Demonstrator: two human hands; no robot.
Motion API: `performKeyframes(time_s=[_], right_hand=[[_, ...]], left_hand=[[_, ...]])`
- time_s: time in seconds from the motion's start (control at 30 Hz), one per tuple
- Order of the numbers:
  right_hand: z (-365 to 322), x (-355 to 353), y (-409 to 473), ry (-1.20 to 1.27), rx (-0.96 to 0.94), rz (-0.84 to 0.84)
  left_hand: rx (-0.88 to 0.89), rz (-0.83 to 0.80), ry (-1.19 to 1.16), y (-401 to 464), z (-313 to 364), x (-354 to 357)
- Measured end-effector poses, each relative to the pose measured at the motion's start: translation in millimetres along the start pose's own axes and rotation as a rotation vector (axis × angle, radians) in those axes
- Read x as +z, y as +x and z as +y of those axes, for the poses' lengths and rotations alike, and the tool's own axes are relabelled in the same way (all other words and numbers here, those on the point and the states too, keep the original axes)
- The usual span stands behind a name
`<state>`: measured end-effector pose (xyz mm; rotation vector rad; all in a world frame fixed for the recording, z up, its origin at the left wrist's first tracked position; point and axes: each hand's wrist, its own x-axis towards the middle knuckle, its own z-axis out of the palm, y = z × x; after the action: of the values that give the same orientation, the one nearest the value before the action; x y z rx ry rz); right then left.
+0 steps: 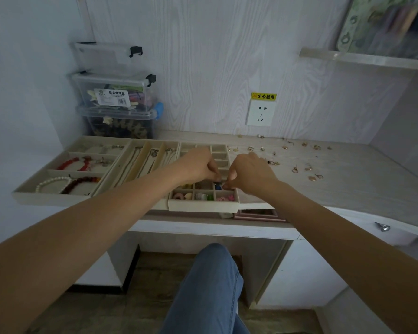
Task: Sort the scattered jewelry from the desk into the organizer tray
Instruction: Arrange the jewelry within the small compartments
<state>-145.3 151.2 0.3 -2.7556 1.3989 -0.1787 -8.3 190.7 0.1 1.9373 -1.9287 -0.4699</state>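
Cream felt-lined organizer tray [203, 206] at frame centre already holds bead bracelets [68, 184], chains and coloured rings; many small gold earrings [299, 165] lie scattered on the pale wood-grain desk [348, 184] at right, so much remains. Left hand [198, 165] and right hand [249, 172] both pinch downward over a small compartment; what they hold is too small to tell.

A pale wood-grain desk [348, 186] carries a row of cream organizer trays [58, 198] along its left and front edge. Three clear storage boxes [116, 109] are stacked in the back left corner. Small gold earrings [309, 168] lie scattered toward the back right.
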Motion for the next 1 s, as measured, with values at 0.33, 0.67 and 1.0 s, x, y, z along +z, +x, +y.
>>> performKeyframes(time_s=[0.33, 0.67, 1.0], right_hand=[[0, 0, 3, 0.048, 0.019, -0.029], [4, 13, 6, 0.156, 0.014, 0.030], [0, 10, 3, 0.056, 0.026, 0.041]], left_hand=[[0.029, 0.017, 0.084, 4, 8, 0], [0.071, 0.029, 0.150, 6, 7, 3], [0.098, 0.067, 0.339, 6, 11, 9]])
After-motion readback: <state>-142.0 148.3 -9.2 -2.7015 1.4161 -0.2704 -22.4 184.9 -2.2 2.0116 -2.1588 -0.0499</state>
